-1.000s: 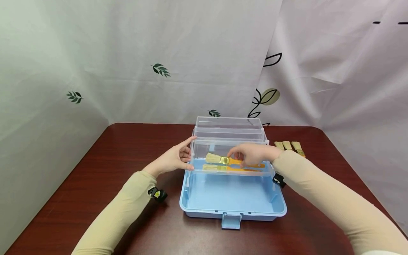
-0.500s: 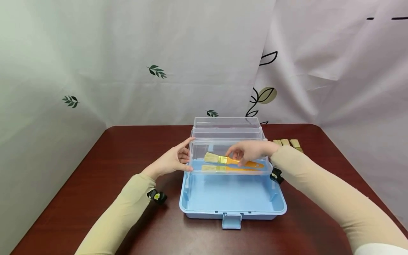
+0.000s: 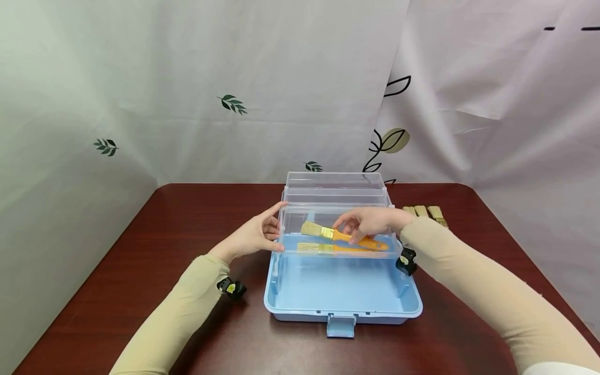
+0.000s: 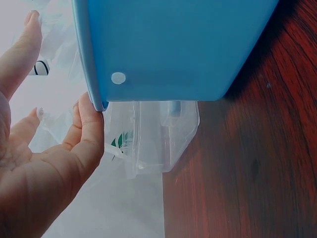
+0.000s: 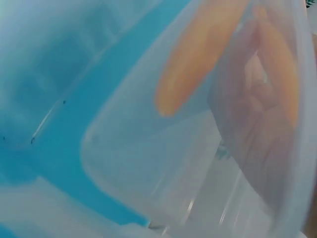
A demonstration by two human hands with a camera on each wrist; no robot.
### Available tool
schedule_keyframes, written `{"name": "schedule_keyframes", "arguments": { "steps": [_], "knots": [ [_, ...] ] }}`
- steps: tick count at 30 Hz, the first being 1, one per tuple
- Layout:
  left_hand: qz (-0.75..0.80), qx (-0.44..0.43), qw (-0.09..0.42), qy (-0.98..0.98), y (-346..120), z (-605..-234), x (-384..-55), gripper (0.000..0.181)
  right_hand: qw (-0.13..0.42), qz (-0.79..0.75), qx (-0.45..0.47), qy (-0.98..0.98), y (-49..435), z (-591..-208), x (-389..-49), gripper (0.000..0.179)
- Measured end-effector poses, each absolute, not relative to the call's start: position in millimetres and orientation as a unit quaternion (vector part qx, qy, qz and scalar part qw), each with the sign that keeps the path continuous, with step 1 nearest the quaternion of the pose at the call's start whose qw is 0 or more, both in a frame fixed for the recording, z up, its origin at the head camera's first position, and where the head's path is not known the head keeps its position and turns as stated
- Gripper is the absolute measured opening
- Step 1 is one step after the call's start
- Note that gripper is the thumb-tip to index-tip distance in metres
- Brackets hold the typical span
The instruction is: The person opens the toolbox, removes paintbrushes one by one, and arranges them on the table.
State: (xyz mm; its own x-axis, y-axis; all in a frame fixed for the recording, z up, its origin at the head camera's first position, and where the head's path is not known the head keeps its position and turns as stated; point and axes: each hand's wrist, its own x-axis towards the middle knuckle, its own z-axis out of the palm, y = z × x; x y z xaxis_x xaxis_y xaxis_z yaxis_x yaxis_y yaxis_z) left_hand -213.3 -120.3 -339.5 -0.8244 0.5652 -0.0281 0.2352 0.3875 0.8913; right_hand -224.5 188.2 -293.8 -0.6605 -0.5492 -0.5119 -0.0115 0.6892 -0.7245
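Note:
A clear, tiered plastic tray (image 3: 334, 195) stands raised over the back of a blue plastic box (image 3: 342, 286). Inside its front tier lies one paintbrush (image 3: 311, 247) with an orange handle. My right hand (image 3: 372, 221) pinches a second paintbrush (image 3: 314, 228) by its handle, just behind the first, bristles pointing left and raised a little. In the right wrist view, orange handles (image 5: 198, 59) show blurred through the tray wall. My left hand (image 3: 250, 237) spans the tray's left end, thumb and index finger stretched apart; in the left wrist view its other fingers (image 4: 91, 124) touch the blue box's rim.
Several more paintbrushes (image 3: 437, 212) lie side by side on the dark red table (image 3: 197, 219), right of the box, partly behind my right forearm. The box's latch (image 3: 340, 325) hangs down at the front. A pale curtain (image 3: 187, 78) stands behind the table.
The held paintbrush tilts more, its bristle end slightly higher and its handle end lower. The left hand stays at the tray's end. The head view shifts slightly.

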Motion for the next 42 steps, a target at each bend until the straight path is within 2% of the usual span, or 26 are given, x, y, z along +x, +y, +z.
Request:
{"name": "schedule_keyframes", "arguments": {
  "steps": [17, 42],
  "knots": [
    [0.503, 0.236, 0.178, 0.812, -119.0, -339.5, -213.6, 0.103, 0.421, -0.458, -0.144, 0.769, 191.5, -298.2, -222.9, 0.056],
    [0.496, 0.240, 0.171, 0.817, -119.7, -338.0, -212.6, 0.103, 0.406, -0.534, -0.189, 0.717, 196.7, -290.8, -207.1, 0.059]
  ]
}}
